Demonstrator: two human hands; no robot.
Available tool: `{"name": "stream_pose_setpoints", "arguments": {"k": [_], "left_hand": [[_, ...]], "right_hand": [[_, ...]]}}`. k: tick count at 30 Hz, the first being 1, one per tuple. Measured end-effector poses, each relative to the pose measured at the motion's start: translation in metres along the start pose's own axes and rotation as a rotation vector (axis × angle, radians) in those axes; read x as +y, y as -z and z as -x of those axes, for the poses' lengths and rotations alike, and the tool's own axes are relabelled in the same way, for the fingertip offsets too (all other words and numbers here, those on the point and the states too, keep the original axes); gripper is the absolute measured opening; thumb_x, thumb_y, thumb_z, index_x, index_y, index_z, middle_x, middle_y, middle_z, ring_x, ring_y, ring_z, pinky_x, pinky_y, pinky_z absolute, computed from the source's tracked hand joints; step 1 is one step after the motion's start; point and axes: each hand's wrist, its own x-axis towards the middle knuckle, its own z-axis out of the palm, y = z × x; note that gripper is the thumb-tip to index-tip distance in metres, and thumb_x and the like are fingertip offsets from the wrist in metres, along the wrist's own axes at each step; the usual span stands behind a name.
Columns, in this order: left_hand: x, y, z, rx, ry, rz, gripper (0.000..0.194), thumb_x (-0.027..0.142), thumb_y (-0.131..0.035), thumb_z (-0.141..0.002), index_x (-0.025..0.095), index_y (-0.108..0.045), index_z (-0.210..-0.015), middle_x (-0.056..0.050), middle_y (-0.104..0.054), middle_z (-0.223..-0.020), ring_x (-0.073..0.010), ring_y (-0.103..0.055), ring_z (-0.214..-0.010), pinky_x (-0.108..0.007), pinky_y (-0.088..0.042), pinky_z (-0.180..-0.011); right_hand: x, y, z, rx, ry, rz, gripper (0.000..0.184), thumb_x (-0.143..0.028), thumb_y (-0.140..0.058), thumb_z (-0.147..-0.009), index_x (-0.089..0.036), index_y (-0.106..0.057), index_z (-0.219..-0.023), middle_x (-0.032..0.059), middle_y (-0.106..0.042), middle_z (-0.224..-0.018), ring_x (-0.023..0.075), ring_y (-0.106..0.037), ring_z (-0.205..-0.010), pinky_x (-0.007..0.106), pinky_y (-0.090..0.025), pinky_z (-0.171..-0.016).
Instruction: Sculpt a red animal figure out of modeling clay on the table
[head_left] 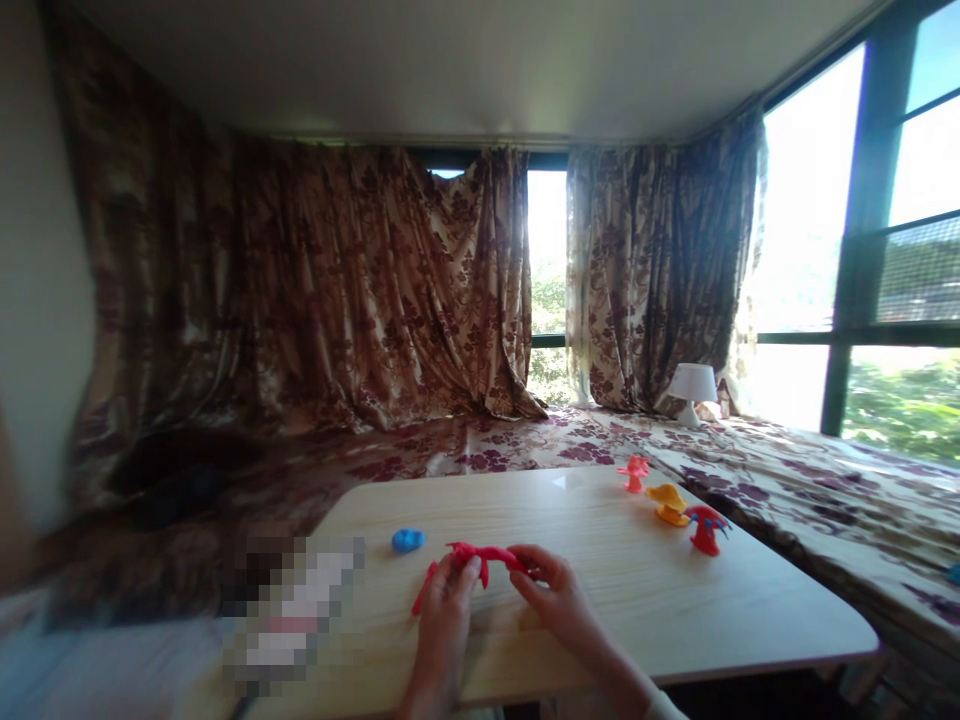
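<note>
A pinkish-red clay figure with several thin limbs is held between my two hands, just above the table. My left hand pinches its body between thumb and fingers, while one limb hangs out on the left side. At the other end, my right hand has its thumb and fingertips closed on a long limb. A lump of blue clay lies on the table, left of and beyond the hands.
The pale wooden table has rounded corners. Near its right edge stand a pink figure, a yellow figure and a red one with blue parts. A blurred-out item lies at the left. A white lamp stands beyond.
</note>
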Motion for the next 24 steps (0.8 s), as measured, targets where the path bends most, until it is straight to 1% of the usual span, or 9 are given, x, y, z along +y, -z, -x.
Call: {"name": "stream_pose_setpoints", "arguments": {"k": [4,10,12,15,17,19,21,22,24], "left_hand": [[0.002,0.001,0.000,0.012,-0.001,-0.012,0.030,0.043,-0.062,-0.069,0.016,-0.066,-0.082,-0.003,-0.067,-0.082,-0.0209,-0.059,-0.086,-0.029,-0.043,-0.080],[-0.001,0.000,-0.001,0.018,-0.024,-0.024,0.030,0.046,-0.063,-0.067,0.016,-0.064,-0.069,-0.002,-0.065,-0.071,-0.0201,-0.060,-0.078,-0.029,-0.044,-0.075],[-0.003,0.001,-0.003,0.037,0.008,0.034,0.031,0.046,-0.063,-0.067,0.016,-0.063,-0.077,-0.003,-0.066,-0.081,-0.0206,-0.060,-0.083,-0.029,-0.045,-0.076],[-0.003,0.005,-0.005,0.126,0.055,0.110,0.042,0.046,-0.058,-0.072,0.018,-0.055,-0.104,-0.007,-0.063,-0.103,-0.0219,-0.058,-0.098,-0.033,-0.044,-0.083],[0.002,0.009,-0.007,0.215,-0.040,0.004,0.047,0.044,-0.055,-0.074,0.019,-0.049,-0.114,-0.009,-0.058,-0.113,-0.0235,-0.053,-0.107,-0.037,-0.040,-0.090],[0.010,0.010,-0.010,0.235,-0.277,-0.230,0.043,0.039,-0.057,-0.073,0.020,-0.053,-0.111,-0.009,-0.057,-0.115,-0.0253,-0.049,-0.111,-0.040,-0.035,-0.096],[0.020,0.007,-0.015,0.121,-0.518,-0.482,0.031,0.032,-0.058,-0.071,0.022,-0.061,-0.101,-0.008,-0.061,-0.109,-0.0269,-0.048,-0.111,-0.043,-0.030,-0.099],[0.025,0.004,-0.018,0.031,-0.589,-0.588,0.026,0.030,-0.058,-0.071,0.023,-0.064,-0.096,-0.008,-0.065,-0.103,-0.0278,-0.048,-0.110,-0.044,-0.027,-0.100],[0.033,-0.004,-0.022,-0.133,-0.606,-0.743,0.020,0.028,-0.058,-0.072,0.025,-0.067,-0.089,-0.007,-0.069,-0.095,-0.0296,-0.050,-0.107,-0.048,-0.023,-0.101]], "right_hand": [[-0.012,0.001,0.001,-0.018,0.035,0.066,0.025,-0.037,-0.060,-0.075,-0.016,-0.070,-0.084,0.0051,-0.069,-0.073,0.0187,-0.060,-0.069,0.028,-0.048,-0.063],[-0.018,0.002,0.002,-0.088,0.072,0.090,0.025,-0.035,-0.057,-0.079,-0.016,-0.071,-0.084,0.0040,-0.066,-0.073,0.0167,-0.057,-0.067,0.025,-0.045,-0.060],[-0.016,0.002,0.001,-0.059,0.077,0.100,0.025,-0.036,-0.057,-0.078,-0.016,-0.071,-0.082,0.0036,-0.065,-0.070,0.0163,-0.056,-0.065,0.025,-0.044,-0.059],[-0.011,0.003,-0.002,0.049,0.057,0.120,0.026,-0.037,-0.058,-0.076,-0.015,-0.072,-0.080,0.0038,-0.065,-0.066,0.0166,-0.055,-0.062,0.026,-0.043,-0.056],[-0.006,0.003,-0.003,0.116,0.037,0.129,0.026,-0.037,-0.059,-0.075,-0.016,-0.071,-0.080,0.0045,-0.066,-0.067,0.0174,-0.056,-0.062,0.026,-0.042,-0.055],[-0.002,0.003,-0.004,0.135,0.030,0.132,0.024,-0.035,-0.059,-0.075,-0.016,-0.071,-0.081,0.0057,-0.068,-0.071,0.0181,-0.058,-0.063,0.026,-0.042,-0.055],[0.000,0.002,-0.004,0.123,0.039,0.135,0.022,-0.033,-0.058,-0.076,-0.016,-0.071,-0.084,0.0063,-0.069,-0.075,0.0183,-0.059,-0.066,0.027,-0.044,-0.058],[0.001,0.002,-0.004,0.112,0.047,0.138,0.022,-0.032,-0.058,-0.076,-0.016,-0.071,-0.085,0.0063,-0.069,-0.076,0.0184,-0.059,-0.067,0.027,-0.045,-0.059],[0.001,0.003,-0.004,0.108,0.063,0.140,0.021,-0.033,-0.059,-0.076,-0.017,-0.071,-0.085,0.0063,-0.069,-0.078,0.0188,-0.060,-0.070,0.028,-0.046,-0.061]]}}
